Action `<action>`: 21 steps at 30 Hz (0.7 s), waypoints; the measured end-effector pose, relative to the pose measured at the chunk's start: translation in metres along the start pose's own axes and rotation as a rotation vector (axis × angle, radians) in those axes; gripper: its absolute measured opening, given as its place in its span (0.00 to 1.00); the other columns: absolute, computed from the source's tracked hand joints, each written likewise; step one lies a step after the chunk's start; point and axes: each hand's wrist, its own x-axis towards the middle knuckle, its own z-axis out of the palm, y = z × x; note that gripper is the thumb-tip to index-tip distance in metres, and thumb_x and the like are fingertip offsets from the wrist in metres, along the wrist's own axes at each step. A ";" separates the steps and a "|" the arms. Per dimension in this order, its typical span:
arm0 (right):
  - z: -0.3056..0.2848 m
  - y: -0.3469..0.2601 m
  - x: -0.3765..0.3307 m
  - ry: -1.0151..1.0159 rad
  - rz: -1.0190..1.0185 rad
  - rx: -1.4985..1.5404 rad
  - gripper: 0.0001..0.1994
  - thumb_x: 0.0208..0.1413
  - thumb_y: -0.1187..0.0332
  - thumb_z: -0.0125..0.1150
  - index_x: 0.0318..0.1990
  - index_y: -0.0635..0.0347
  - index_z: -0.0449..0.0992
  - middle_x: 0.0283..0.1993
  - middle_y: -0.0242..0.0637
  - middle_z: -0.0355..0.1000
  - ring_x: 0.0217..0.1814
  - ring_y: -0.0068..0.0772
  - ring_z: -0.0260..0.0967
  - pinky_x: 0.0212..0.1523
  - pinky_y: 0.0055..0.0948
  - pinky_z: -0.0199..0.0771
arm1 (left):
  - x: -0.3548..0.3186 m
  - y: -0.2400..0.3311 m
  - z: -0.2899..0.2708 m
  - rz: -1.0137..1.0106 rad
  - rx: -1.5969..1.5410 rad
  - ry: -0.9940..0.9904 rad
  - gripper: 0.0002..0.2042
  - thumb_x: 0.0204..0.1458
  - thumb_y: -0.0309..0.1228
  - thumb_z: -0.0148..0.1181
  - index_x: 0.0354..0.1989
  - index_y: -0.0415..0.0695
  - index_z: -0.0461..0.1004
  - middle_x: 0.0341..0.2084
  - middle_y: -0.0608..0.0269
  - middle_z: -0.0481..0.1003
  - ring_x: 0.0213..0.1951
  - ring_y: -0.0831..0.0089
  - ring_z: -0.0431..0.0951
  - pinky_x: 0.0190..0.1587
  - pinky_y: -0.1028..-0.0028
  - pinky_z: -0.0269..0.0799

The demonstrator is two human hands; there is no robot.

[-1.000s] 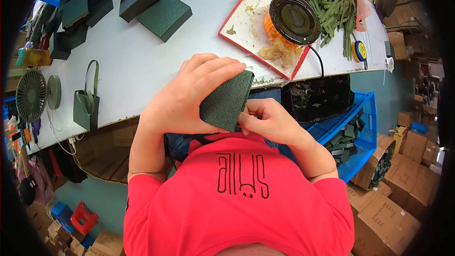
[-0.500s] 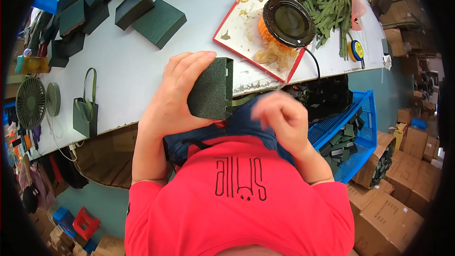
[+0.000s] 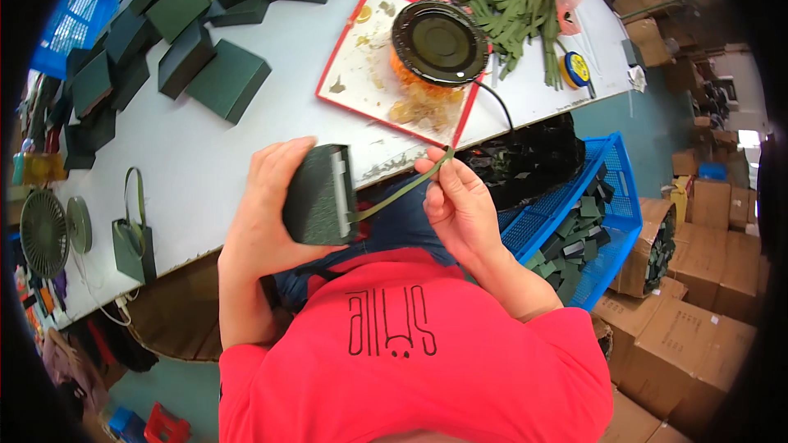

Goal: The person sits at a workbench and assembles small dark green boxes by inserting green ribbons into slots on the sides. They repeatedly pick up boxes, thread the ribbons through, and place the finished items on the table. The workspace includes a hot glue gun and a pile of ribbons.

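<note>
My left hand is wrapped round a dark green textured box, held at the table's front edge with a side bearing a pale strip turned to the right. A narrow olive-green ribbon runs from that side up to my right hand. The thumb and fingers of this hand pinch the ribbon near its free end, and the ribbon is stretched fairly straight. Just beyond the right hand lies a white board with a red rim. On it stands a black-topped orange pot, with amber, glue-like drips round it.
Several green boxes lie at the back left. A small box with a ribbon loop stands beside a green fan. Cut ribbons fill a pink bag. To my right are a blue crate of small green pieces and cardboard cartons.
My right hand, blurred before, has moved up and inward and now pinches the ribbon, drawing it out to the right. The box has turned, showing more of its pale-striped side. The view has shifted.
</note>
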 end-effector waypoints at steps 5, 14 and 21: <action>-0.007 -0.022 0.008 0.058 -0.065 0.130 0.14 0.69 0.66 0.56 0.57 0.60 0.74 0.49 0.38 0.79 0.33 0.16 0.76 0.32 0.17 0.78 | -0.018 -0.006 -0.006 -0.114 0.020 0.022 0.58 0.20 0.31 0.82 0.69 0.41 0.58 0.62 0.51 0.65 0.63 0.52 0.66 0.65 0.60 0.62; -0.009 -0.038 0.018 0.043 -0.163 0.216 0.11 0.68 0.65 0.57 0.51 0.60 0.74 0.41 0.34 0.78 0.33 0.16 0.73 0.32 0.18 0.78 | -0.018 -0.006 -0.007 -0.124 0.067 -0.002 0.58 0.19 0.30 0.82 0.69 0.40 0.59 0.62 0.51 0.66 0.62 0.51 0.66 0.64 0.59 0.64; -0.004 -0.055 0.035 0.038 -0.326 -0.173 0.09 0.67 0.66 0.60 0.44 0.63 0.77 0.32 0.31 0.74 0.23 0.17 0.66 0.21 0.18 0.65 | -0.005 -0.003 0.000 -0.062 0.079 -0.017 0.56 0.21 0.32 0.83 0.68 0.40 0.60 0.62 0.50 0.66 0.63 0.49 0.65 0.64 0.58 0.64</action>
